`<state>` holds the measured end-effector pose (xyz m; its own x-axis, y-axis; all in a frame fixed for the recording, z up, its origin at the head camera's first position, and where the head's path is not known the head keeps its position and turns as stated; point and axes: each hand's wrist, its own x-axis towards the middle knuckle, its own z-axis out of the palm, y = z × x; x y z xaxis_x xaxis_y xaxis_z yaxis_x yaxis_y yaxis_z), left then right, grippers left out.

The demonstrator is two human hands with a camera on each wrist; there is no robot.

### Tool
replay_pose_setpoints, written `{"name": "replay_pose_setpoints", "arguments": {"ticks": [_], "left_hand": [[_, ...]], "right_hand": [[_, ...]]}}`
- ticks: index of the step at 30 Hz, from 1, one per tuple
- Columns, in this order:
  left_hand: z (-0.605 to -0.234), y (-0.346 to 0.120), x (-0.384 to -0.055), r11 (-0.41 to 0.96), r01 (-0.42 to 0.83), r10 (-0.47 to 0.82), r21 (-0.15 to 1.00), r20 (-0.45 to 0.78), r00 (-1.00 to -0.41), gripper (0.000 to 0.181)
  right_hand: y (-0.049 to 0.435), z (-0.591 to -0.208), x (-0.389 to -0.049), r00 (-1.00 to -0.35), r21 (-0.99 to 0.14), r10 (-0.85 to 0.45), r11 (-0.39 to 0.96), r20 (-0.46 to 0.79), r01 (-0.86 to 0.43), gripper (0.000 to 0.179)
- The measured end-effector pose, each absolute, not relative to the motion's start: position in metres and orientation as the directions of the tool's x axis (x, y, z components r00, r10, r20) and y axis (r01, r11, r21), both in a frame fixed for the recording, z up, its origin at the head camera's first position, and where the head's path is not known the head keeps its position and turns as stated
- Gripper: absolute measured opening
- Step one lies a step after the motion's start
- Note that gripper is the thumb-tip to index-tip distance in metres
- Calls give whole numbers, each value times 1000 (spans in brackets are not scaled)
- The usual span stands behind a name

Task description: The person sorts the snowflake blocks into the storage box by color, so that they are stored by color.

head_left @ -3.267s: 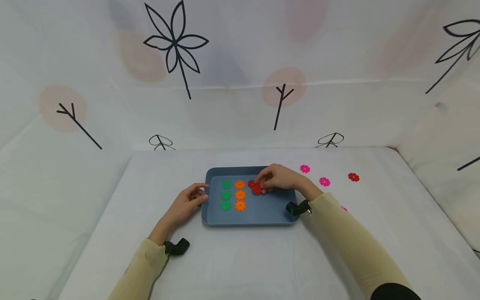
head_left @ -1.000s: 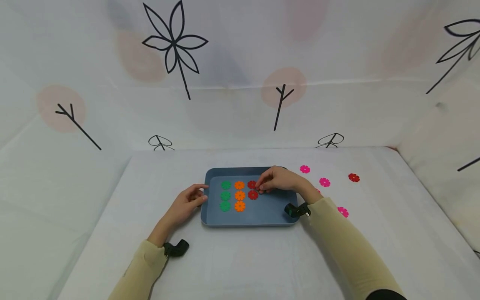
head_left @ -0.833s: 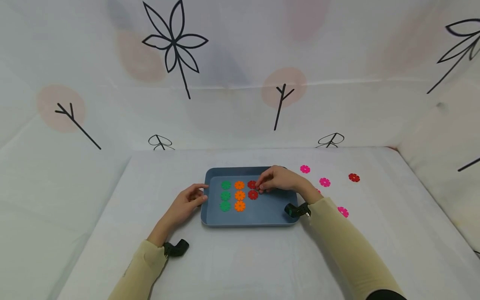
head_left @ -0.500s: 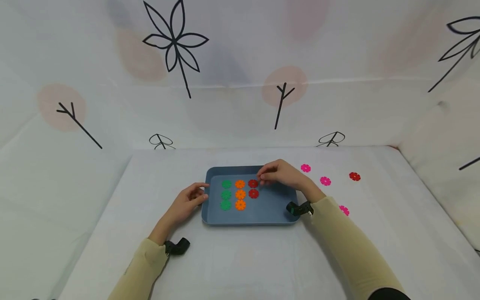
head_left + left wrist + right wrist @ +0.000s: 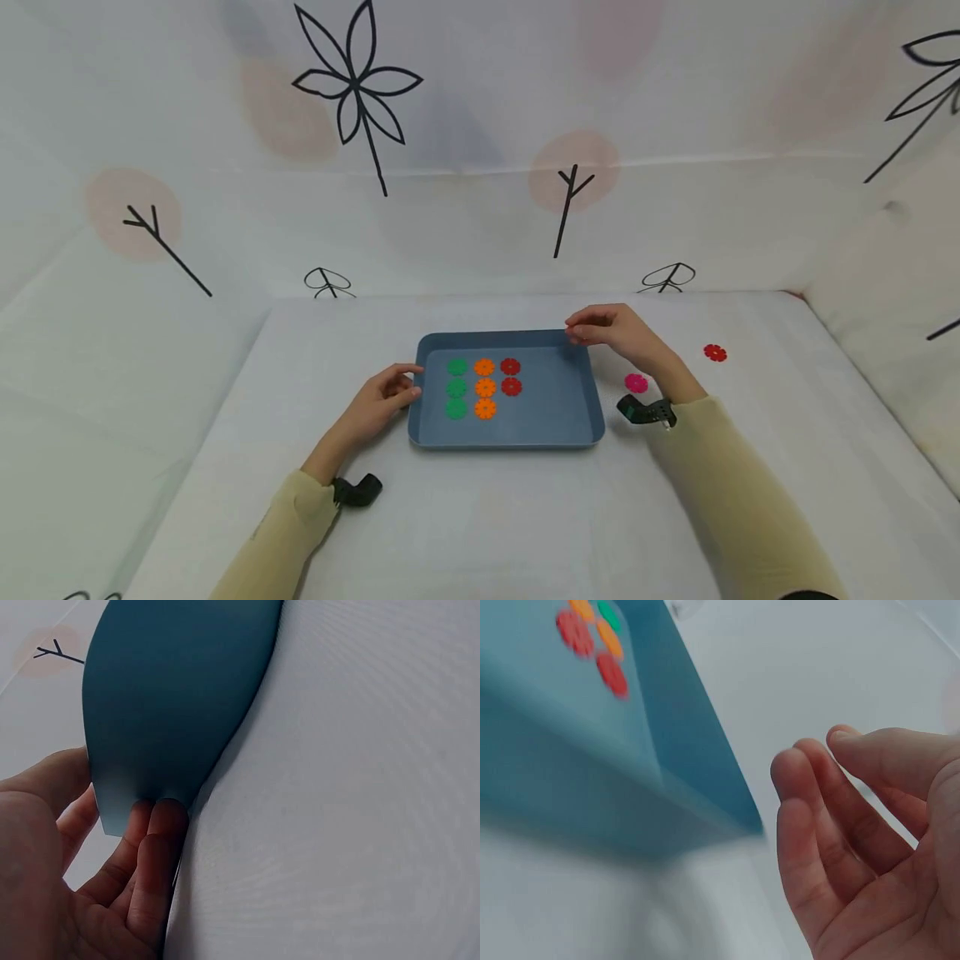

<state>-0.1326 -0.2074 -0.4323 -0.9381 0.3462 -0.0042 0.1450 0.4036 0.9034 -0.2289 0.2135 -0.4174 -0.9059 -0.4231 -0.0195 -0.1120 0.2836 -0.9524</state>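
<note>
A blue-grey tray point(image 5: 547, 421) lies on the white-covered table. Flat flower-shaped pieces stand in columns on it: three green point(image 5: 457, 387), three orange point(image 5: 485, 387) and two red point(image 5: 511, 377). My left hand point(image 5: 381, 396) grips the tray's left rim; in the left wrist view its fingertips point(image 5: 169, 814) bear on the outer wall. Over the tray's far right corner hovers my right hand point(image 5: 618, 333), fingers loosely bent. Nothing shows between thumb and fingers of that hand point(image 5: 877, 825) in the right wrist view.
To the right of the tray, a pink flower piece point(image 5: 636, 383) lies on the tablecloth near my right wrist. Farther right is a loose red flower piece point(image 5: 715, 352). My right hand and sleeve point(image 5: 738, 492) cover part of that side. A patterned white cloth point(image 5: 480, 233) rises behind.
A second red piece, earlier in my right hand, now lies below the first on the tray. My right hand has let go and moved right and away. The left hand stays put.
</note>
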Motion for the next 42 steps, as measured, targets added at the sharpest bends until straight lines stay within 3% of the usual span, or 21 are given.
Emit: {"name": "replay_pose_setpoints", "arguments": {"ticks": [10,22,28,42], "left_hand": [[-430,-206,-133,404,143,343,904,-5,-939,39],[-432,-205,-134,394,142,352,908,-6,-936,39],[-432,-206,-134,405,139,344,904,-10,-939,39],[-433,-206,-133,421,138,316,896,-3,-949,39]], "right_hand": [[311,-430,-210,-977,-867,-214,486,2,-108,41],[391,-454,-187,-988,-832,145,540,-56,127,49],[402,-469,-182,-975,-787,200,584,-98,199,57],[398,-472,-181,-983,-766,163,622,-81,166,56]]}}
